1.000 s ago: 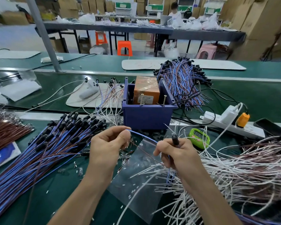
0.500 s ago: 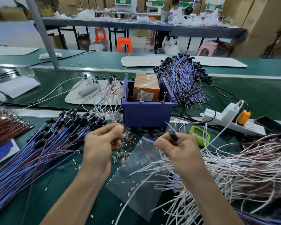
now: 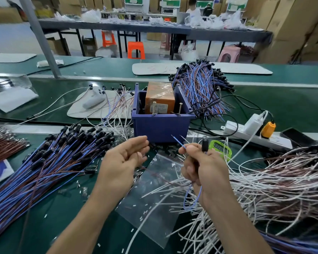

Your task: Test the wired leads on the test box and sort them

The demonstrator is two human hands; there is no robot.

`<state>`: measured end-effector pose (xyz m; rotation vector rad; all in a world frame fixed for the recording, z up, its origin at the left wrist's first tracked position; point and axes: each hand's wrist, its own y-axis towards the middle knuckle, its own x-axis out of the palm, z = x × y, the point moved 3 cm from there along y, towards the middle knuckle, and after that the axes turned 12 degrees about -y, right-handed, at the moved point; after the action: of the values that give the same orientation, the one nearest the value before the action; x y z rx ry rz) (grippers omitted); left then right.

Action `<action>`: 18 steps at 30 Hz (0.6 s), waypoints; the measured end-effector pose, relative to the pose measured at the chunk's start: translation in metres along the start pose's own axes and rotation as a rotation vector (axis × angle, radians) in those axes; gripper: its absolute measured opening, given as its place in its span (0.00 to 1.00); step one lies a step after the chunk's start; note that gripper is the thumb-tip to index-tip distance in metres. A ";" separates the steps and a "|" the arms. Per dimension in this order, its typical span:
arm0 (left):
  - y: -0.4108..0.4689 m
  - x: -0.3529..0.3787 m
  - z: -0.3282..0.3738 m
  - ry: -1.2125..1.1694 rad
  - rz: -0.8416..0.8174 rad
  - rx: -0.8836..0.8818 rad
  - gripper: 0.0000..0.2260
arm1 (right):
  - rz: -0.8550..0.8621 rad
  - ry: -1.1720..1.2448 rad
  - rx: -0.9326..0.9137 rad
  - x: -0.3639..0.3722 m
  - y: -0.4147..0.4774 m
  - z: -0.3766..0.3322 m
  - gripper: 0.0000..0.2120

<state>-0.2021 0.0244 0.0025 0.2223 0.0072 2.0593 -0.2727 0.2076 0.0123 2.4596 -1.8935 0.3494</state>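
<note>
My right hand (image 3: 202,167) grips one blue-and-brown lead (image 3: 193,197); its black component end sticks up above my fingers and a bare blue tip points toward the test box. The rest of the lead loops below my palm. My left hand (image 3: 125,160) hovers beside it with relaxed, spread fingers and holds nothing. The test box (image 3: 161,123) is a dark blue plastic bin just beyond my hands, with an orange unit (image 3: 159,97) inside and two upright screws on its front rim. A big fan of blue-and-brown leads (image 3: 44,165) lies on the left.
White and brown leads (image 3: 275,182) are heaped on the right. Another blue bundle (image 3: 200,88) lies behind the box. A clear plastic bag (image 3: 154,202) sits under my hands. A green timer (image 3: 220,148), a white power strip (image 3: 246,132) and a phone (image 3: 297,137) lie right of the box.
My left hand has let go of the lead's wire end and opened. The blue tip now sticks up free from my right hand, which keeps its hold.
</note>
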 end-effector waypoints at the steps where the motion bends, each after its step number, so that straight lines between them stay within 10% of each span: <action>1: -0.002 -0.004 0.004 0.151 0.038 0.094 0.20 | 0.006 -0.002 0.004 0.000 0.001 0.001 0.18; 9: 0.001 -0.011 0.036 0.885 0.183 0.218 0.04 | -0.016 -0.149 0.005 0.000 0.006 -0.007 0.20; 18: 0.040 -0.003 0.039 0.544 0.043 -0.089 0.16 | -0.062 -0.206 -0.050 0.005 0.029 -0.028 0.20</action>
<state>-0.2294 -0.0013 0.0441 -0.3987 0.2455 2.0986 -0.3039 0.1993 0.0371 2.6033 -1.8643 0.0473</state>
